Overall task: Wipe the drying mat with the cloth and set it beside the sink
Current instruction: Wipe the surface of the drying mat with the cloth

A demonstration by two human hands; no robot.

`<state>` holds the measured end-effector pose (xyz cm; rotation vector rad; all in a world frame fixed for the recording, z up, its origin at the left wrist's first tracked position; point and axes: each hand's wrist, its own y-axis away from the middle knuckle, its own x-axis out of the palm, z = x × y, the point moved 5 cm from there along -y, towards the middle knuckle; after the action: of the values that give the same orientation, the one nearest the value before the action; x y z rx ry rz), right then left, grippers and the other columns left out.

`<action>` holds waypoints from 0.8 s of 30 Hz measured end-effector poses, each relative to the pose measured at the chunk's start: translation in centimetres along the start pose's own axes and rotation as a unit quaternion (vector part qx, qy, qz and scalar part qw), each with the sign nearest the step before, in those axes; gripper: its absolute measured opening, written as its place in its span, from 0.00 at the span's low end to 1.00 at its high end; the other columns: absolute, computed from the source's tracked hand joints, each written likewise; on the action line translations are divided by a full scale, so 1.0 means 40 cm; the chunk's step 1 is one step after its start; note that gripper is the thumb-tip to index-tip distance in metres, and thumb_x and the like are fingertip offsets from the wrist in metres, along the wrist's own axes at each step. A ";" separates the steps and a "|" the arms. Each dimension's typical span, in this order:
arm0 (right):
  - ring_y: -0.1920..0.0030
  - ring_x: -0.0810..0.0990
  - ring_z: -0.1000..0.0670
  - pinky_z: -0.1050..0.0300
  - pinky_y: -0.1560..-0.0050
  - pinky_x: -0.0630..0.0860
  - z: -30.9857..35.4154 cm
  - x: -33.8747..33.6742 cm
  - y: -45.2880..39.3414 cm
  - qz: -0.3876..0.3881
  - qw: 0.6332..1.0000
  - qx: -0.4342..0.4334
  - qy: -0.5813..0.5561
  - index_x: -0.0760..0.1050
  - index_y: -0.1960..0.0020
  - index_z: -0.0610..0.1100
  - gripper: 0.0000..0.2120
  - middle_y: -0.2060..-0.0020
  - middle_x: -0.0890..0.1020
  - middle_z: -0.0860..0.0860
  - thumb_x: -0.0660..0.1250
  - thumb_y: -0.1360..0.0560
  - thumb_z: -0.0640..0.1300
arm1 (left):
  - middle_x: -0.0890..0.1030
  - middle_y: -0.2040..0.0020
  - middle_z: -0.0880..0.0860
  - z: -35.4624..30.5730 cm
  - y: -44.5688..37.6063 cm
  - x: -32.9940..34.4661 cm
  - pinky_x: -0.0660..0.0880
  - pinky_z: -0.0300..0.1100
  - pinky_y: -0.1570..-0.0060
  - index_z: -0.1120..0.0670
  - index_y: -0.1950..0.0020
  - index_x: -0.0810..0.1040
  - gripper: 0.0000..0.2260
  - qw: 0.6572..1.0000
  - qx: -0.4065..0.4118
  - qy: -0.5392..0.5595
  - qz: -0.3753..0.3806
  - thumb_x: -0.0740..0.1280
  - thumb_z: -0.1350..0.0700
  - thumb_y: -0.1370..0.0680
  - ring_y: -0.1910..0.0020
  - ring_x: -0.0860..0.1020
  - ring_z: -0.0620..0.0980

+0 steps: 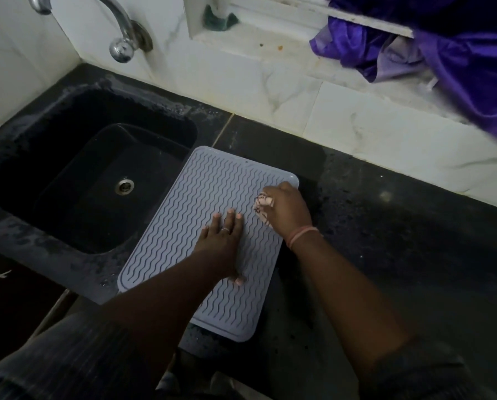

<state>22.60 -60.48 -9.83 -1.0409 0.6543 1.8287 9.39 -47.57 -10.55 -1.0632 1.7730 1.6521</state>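
Observation:
A pale grey ribbed drying mat (201, 203) lies flat on the dark counter, its left edge right against the black sink (77, 180). My left hand (224, 241) presses flat on the mat's middle, fingers straight. My right hand (287, 212) grips a bunched light patterned cloth (263, 204) and holds it against the mat near its far right corner. Most of the cloth is hidden inside my fist.
A chrome tap (123, 39) juts from the white tiled wall above the sink. Purple fabric (443, 53) hangs over the ledge at the upper right. A green scrubber (218, 20) sits in a wall niche. Dark counter (400, 241) stretches to the right of the mat.

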 end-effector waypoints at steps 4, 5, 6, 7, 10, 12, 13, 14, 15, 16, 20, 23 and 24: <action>0.41 0.76 0.35 0.48 0.40 0.75 -0.021 -0.026 -0.073 -0.027 0.998 0.020 0.044 0.81 0.35 0.45 0.17 0.43 0.77 0.39 0.71 0.23 0.41 | 0.29 0.19 0.55 -0.003 0.002 0.000 0.40 0.60 0.22 0.51 0.19 0.28 0.68 1.000 -0.003 0.006 0.004 0.82 0.43 0.35 0.20 0.31 0.62; 0.42 0.76 0.35 0.48 0.42 0.75 -0.021 -0.028 -0.081 -0.025 0.998 0.031 0.055 0.80 0.35 0.45 0.16 0.43 0.76 0.40 0.70 0.23 0.41 | 0.29 0.19 0.55 -0.005 0.003 -0.002 0.41 0.60 0.22 0.51 0.19 0.28 0.68 1.000 -0.004 0.005 0.004 0.83 0.43 0.35 0.20 0.32 0.62; 0.43 0.76 0.35 0.48 0.43 0.75 -0.018 -0.031 -0.084 -0.023 0.997 0.042 0.061 0.79 0.35 0.45 0.15 0.43 0.76 0.39 0.69 0.22 0.41 | 0.29 0.19 0.55 -0.006 0.002 -0.005 0.41 0.60 0.22 0.51 0.19 0.29 0.68 1.000 -0.006 0.002 0.004 0.83 0.43 0.35 0.20 0.32 0.63; 0.43 0.76 0.34 0.48 0.43 0.75 -0.012 -0.036 -0.081 -0.021 0.997 0.052 0.056 0.79 0.35 0.44 0.15 0.43 0.76 0.39 0.68 0.22 0.40 | 0.30 0.19 0.55 -0.006 0.002 -0.008 0.42 0.60 0.22 0.51 0.19 0.29 0.68 1.000 -0.009 0.000 0.003 0.83 0.44 0.35 0.20 0.32 0.63; 0.40 0.78 0.42 0.57 0.41 0.73 0.022 -0.067 -0.025 -0.015 0.998 0.043 -0.039 0.79 0.33 0.44 0.18 0.40 0.78 0.43 0.71 0.22 0.41 | 0.33 0.17 0.55 -0.012 -0.003 -0.012 0.44 0.61 0.21 0.51 0.17 0.32 0.66 1.000 -0.016 0.019 -0.011 0.82 0.43 0.34 0.19 0.35 0.62; 0.46 0.78 0.53 0.61 0.44 0.72 0.050 -0.071 0.050 0.028 0.996 0.031 -0.083 0.81 0.35 0.48 0.16 0.44 0.79 0.51 0.73 0.23 0.44 | 0.38 0.16 0.54 -0.018 -0.010 -0.021 0.47 0.61 0.21 0.50 0.16 0.36 0.64 0.997 -0.022 0.045 -0.056 0.82 0.42 0.34 0.18 0.39 0.62; 0.49 0.79 0.56 0.60 0.47 0.75 0.062 -0.059 0.089 0.056 0.994 0.021 -0.089 0.82 0.41 0.51 0.11 0.48 0.80 0.55 0.73 0.23 0.46 | 0.39 0.16 0.54 -0.022 -0.015 -0.030 0.48 0.61 0.21 0.50 0.16 0.37 0.64 0.995 -0.023 0.057 -0.081 0.82 0.42 0.34 0.17 0.40 0.62; 0.52 0.80 0.56 0.58 0.51 0.77 0.071 -0.037 0.127 0.084 0.993 0.008 -0.083 0.83 0.47 0.52 0.06 0.51 0.81 0.56 0.73 0.24 0.47 | 0.39 0.16 0.55 -0.026 -0.021 -0.037 0.49 0.61 0.20 0.51 0.16 0.36 0.63 0.993 -0.022 0.064 -0.099 0.81 0.42 0.33 0.17 0.40 0.62; 0.52 0.80 0.54 0.56 0.52 0.78 0.079 -0.018 0.161 0.103 0.992 -0.009 -0.067 0.82 0.50 0.53 0.03 0.53 0.80 0.55 0.72 0.24 0.48 | 0.39 0.16 0.55 -0.032 -0.030 -0.043 0.48 0.60 0.19 0.51 0.17 0.35 0.63 0.992 -0.017 0.065 -0.105 0.81 0.43 0.32 0.18 0.39 0.62; 0.50 0.79 0.52 0.54 0.51 0.79 0.083 -0.001 0.186 0.106 0.993 -0.024 -0.044 0.80 0.50 0.54 0.04 0.52 0.78 0.54 0.71 0.24 0.49 | 0.38 0.16 0.56 -0.038 -0.040 -0.046 0.47 0.60 0.19 0.52 0.17 0.34 0.62 0.993 -0.013 0.062 -0.100 0.80 0.44 0.31 0.18 0.39 0.62; 0.46 0.75 0.51 0.54 0.49 0.78 0.061 0.035 0.181 0.063 0.997 -0.041 -0.009 0.78 0.45 0.57 0.08 0.50 0.73 0.54 0.67 0.23 0.54 | 0.35 0.16 0.55 -0.048 -0.063 -0.045 0.44 0.61 0.19 0.52 0.17 0.33 0.61 0.998 -0.014 0.039 -0.049 0.79 0.43 0.30 0.18 0.36 0.62; 0.49 0.75 0.49 0.54 0.51 0.77 0.026 0.019 0.130 0.030 0.999 -0.023 -0.016 0.79 0.48 0.55 0.05 0.51 0.73 0.52 0.68 0.23 0.52 | 0.34 0.17 0.55 -0.050 -0.064 -0.045 0.45 0.61 0.20 0.52 0.17 0.32 0.63 0.999 -0.017 0.021 -0.030 0.80 0.42 0.31 0.19 0.35 0.63; 0.48 0.76 0.47 0.52 0.49 0.78 0.009 0.008 0.109 0.019 1.000 -0.011 -0.022 0.80 0.45 0.53 0.08 0.49 0.75 0.50 0.69 0.23 0.50 | 0.33 0.17 0.55 -0.050 -0.065 -0.046 0.45 0.61 0.20 0.52 0.18 0.32 0.64 0.999 -0.018 0.016 -0.027 0.80 0.41 0.32 0.19 0.35 0.63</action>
<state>18.50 -62.01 -9.89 -1.0048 0.6324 1.8894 12.84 -49.03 -10.36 -1.1497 1.7249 1.6499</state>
